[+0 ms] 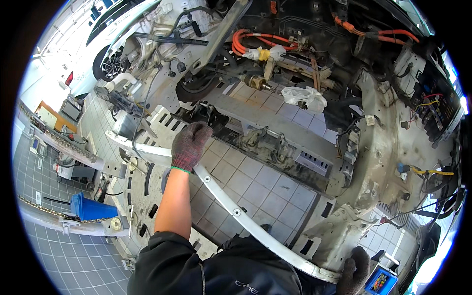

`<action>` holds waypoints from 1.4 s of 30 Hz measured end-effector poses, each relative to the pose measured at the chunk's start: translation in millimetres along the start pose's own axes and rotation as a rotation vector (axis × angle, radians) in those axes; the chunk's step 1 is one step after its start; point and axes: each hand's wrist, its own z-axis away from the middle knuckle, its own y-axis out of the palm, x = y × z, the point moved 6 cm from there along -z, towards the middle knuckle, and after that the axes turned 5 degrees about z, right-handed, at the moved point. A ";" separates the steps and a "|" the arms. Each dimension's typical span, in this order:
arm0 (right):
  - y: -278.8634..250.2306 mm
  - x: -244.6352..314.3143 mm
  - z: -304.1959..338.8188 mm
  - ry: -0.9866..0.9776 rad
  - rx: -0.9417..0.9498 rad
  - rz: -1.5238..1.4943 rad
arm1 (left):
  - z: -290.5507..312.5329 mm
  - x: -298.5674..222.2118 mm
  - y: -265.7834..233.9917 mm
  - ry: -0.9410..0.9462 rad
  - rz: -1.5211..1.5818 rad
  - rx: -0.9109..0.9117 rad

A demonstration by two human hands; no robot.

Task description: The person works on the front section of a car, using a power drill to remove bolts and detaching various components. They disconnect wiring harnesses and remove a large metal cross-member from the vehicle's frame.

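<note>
A pale, curved metal bar (263,235) with bolts along it crosses in front of me at the open front of a stripped car body. My left hand (191,145), in a dark knitted glove, is closed in a fist over its left part. The bar passes under the glove, and what the fingers hold is hidden. My right hand (354,271), gloved alike, is at the bar's right end with its fingers curled. Whether it grips the bar cannot be made out. Past the left fist lies a dirty black crossmember (265,142).
Orange cables (241,42) and a plastic-wrapped part (305,98) hang in the engine bay. A blue box of small parts (382,281) stands by my right hand. At left are chained rails (64,147), a blue bin (91,206) and another car (105,54).
</note>
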 end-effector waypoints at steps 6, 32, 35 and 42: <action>0.6 -13.9 5.6 0.211 -0.025 -0.104 | -1.3 2.3 -0.6 -0.056 -0.038 0.018; -4.9 -15.5 2.7 0.081 0.073 0.025 | -3.1 13.9 4.6 0.016 0.010 -0.009; -3.1 -17.0 3.2 0.114 0.082 0.006 | -2.6 11.2 4.4 -0.032 0.033 0.004; 0.7 -15.7 5.8 0.217 0.045 -0.120 | -0.4 0.8 -1.1 -0.059 -0.012 0.013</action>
